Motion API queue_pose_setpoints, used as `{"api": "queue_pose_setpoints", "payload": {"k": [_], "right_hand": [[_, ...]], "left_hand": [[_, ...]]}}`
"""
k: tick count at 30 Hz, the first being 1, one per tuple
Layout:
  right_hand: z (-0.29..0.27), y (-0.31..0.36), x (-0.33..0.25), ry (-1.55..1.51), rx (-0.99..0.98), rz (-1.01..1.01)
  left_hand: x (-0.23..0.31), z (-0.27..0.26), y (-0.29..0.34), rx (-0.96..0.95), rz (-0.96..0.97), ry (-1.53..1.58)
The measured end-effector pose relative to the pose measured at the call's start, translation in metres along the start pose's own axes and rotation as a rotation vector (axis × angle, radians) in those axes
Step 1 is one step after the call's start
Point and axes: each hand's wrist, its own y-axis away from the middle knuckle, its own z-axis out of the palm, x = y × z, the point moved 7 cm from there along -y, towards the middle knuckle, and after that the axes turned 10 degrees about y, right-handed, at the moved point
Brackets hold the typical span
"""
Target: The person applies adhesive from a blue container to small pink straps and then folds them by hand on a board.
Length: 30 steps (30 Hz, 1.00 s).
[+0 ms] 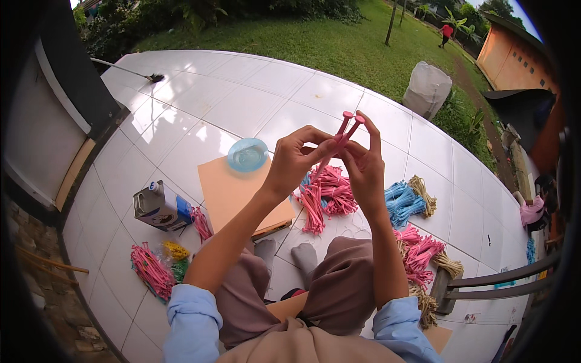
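Observation:
In front of my chest my left hand (298, 152) and my right hand (365, 168) meet, both closed on a pair of pink round-headed sticks (345, 124). The heads point up and away; a thin pink length hangs below my fingers. My right index finger stretches up beside one head, while thumb and other fingers pinch lower down. Beyond and below my hands lies a pile of pink bundles (333, 190) on the tiles. A blue bundle (402, 201) and a beige bundle (422, 195) lie to its right. The exact point where the sticks cross is partly hidden by my fingers.
Left of my feet stand a tan board (233, 196) with a translucent blue bowl (247, 155) on it and a metal can (160, 207). More pink bundles lie at left (151, 272) and right (419, 257), near a dark chair-like frame (451, 290). A person (446, 33) is far off.

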Motion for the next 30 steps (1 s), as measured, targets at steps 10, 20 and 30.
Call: {"api": "queue_pose_setpoints", "payload": {"k": [10, 20, 30], "right_hand": [[0.001, -0.006, 0.025, -0.193, -0.038, 0.212], [0.056, 0.005, 0.011, -0.260, -0.286, 0.166], [0.029, 0.010, 0.022, -0.405, -0.304, 0.326]], "left_hand": [[0.012, -0.062, 0.033, 0.400, 0.263, -0.513], [-0.044, -0.038, 0.026, 0.276, -0.127, 0.294], [-0.054, -0.032, 0.029, 0.050, -0.176, -0.261]]}}
